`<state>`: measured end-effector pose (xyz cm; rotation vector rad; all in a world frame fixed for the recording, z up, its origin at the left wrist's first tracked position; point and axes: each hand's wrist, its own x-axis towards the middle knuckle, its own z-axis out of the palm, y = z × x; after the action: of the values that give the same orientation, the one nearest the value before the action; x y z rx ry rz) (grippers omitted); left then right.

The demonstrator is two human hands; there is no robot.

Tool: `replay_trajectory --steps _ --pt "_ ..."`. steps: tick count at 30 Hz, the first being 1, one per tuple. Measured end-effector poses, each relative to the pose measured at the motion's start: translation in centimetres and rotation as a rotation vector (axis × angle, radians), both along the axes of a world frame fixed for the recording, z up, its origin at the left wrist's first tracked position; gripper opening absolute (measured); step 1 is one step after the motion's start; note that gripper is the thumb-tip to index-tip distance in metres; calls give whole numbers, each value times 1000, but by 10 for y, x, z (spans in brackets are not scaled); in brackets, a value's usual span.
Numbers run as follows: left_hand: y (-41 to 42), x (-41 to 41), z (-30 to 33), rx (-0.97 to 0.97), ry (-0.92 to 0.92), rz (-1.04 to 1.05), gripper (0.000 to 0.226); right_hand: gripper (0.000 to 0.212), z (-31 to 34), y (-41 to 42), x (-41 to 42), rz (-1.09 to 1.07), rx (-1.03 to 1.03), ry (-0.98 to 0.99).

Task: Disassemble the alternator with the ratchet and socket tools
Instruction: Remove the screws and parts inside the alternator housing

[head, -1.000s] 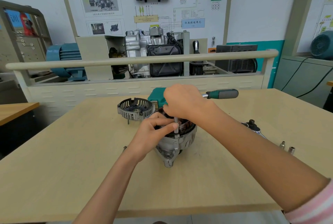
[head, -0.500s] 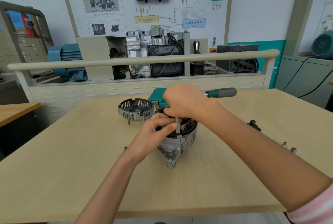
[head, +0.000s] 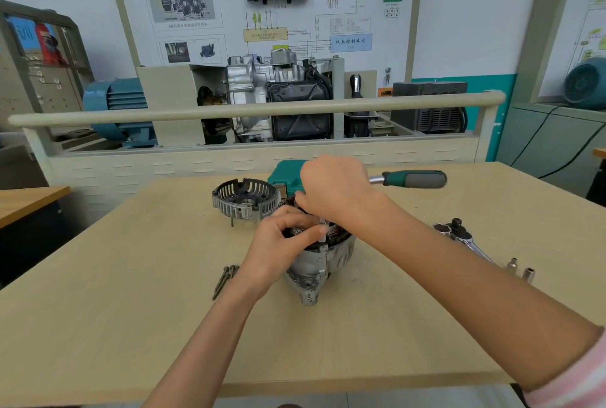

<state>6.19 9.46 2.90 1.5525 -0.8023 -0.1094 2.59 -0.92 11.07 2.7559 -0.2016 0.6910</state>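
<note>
The grey alternator body (head: pixel 319 263) stands in the middle of the wooden table (head: pixel 131 325), its copper windings showing at the top. My right hand (head: pixel 334 191) grips the head of a ratchet whose green and grey handle (head: pixel 414 178) sticks out to the right. A thin socket extension (head: pixel 322 233) runs down from it onto the alternator's rim. My left hand (head: pixel 282 240) pinches that extension and rests on the housing. A removed slotted end cover (head: pixel 244 199) lies behind on the left.
Two long bolts (head: pixel 224 279) lie left of the alternator. A second ratchet (head: pixel 459 235) and two small sockets (head: pixel 521 270) lie on the right. A green tool case (head: pixel 285 175) sits behind my hands. A training bench with a rail (head: pixel 255 109) stands beyond the table.
The ratchet handle has swung slightly. The view has shifted a little, and the two bolts on the left show more fully. Both hands stay on the tool and alternator.
</note>
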Motion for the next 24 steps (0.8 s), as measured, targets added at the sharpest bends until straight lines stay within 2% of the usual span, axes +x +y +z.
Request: replay_trajectory --steps 4,7,9,12,16,18,20,24 --pt "6 3 2 82 -28 -84 11 14 3 -2 -1 174 -91 16" --pt "8 4 4 107 -49 -130 14 34 6 -6 -2 263 -81 42" --pt "9 3 4 75 -41 -149 15 39 7 -7 -3 281 -53 58" --pt "6 2 3 2 -25 -107 14 39 3 -2 -2 230 -22 28" --pt "-1 0 -2 -53 -19 3 24 35 -6 8 3 -63 54 -88" --pt "-3 -1 -3 -44 -38 29 28 34 -7 10 3 -139 78 -97" --pt "-2 0 -3 -6 -53 15 24 36 -7 10 3 -115 60 -99" --pt "7 3 1 90 -59 -83 11 30 -4 1 3 86 7 -68"
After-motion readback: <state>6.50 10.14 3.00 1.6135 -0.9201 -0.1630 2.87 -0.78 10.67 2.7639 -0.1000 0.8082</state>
